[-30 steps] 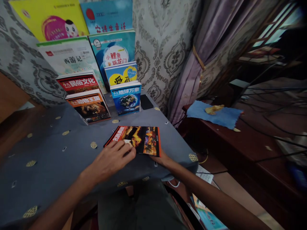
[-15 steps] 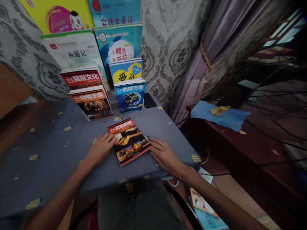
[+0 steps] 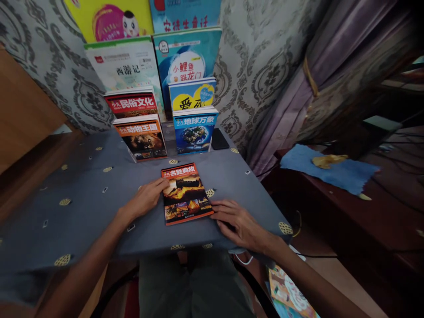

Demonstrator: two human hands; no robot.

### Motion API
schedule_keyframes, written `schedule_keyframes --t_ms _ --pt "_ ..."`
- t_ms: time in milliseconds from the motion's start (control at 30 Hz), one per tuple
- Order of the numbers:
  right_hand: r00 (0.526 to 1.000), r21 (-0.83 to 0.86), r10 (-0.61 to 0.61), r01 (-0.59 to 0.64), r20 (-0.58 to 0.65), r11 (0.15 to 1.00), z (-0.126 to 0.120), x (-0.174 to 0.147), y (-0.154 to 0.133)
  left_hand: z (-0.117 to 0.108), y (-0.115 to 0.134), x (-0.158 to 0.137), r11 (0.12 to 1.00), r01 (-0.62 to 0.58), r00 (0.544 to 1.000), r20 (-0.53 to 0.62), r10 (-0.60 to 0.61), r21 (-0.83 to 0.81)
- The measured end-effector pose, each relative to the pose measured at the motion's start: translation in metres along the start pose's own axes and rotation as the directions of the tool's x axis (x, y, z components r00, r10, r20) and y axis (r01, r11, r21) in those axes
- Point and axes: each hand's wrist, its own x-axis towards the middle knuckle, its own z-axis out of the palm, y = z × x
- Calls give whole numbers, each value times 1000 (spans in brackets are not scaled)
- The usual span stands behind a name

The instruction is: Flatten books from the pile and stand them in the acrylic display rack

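A paperback book [image 3: 187, 194] with an orange and black cover lies shut and face up near the table's front edge. My left hand [image 3: 147, 198] rests at its left side, fingertips on the cover's edge and the thumb hidden. At the lower right corner, the fingers of my right hand [image 3: 235, 221] are stretched out, flat and touching or nearly touching the book's edge. Behind it stand an orange book with a lion [image 3: 142, 139] and a blue book with a globe [image 3: 195, 132], both upright and leaning back.
More upright books rise in rows behind, among them a white one [image 3: 124, 66] and a teal one [image 3: 188, 57]. A black phone [image 3: 219, 139] lies beside the blue book. To the right, a blue cloth [image 3: 327, 168] covers part of a dark red bench [image 3: 347, 216]. Books [image 3: 291, 291] lie on the floor.
The book on the table has turned a little and sits straighter, with both hands staying at its sides. My view has swung left, so the scene appears shifted right.
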Motion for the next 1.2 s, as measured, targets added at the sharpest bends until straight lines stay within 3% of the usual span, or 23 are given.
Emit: schedule_keyframes --t_ms 433,700,867,1067,1200 --pt "998 77 -22 26 -51 997 -10 13 -7 9 -6 4 998 -64 992 -108 61 -19" --pt "981 -93 91 -108 -168 990 17 53 8 16 -12 13 986 146 969 -211 -127 75" --pt "987 -192 109 -131 -120 972 32 62 15 18 -16 14 980 170 969 -201 -146 106" --pt "986 -215 120 -142 -114 966 29 62 11 17 -16 19 976 182 965 -211 -154 121" --pt "993 -228 87 -104 -83 968 31 78 11 20 -15 23 974 192 957 -242 -158 123"
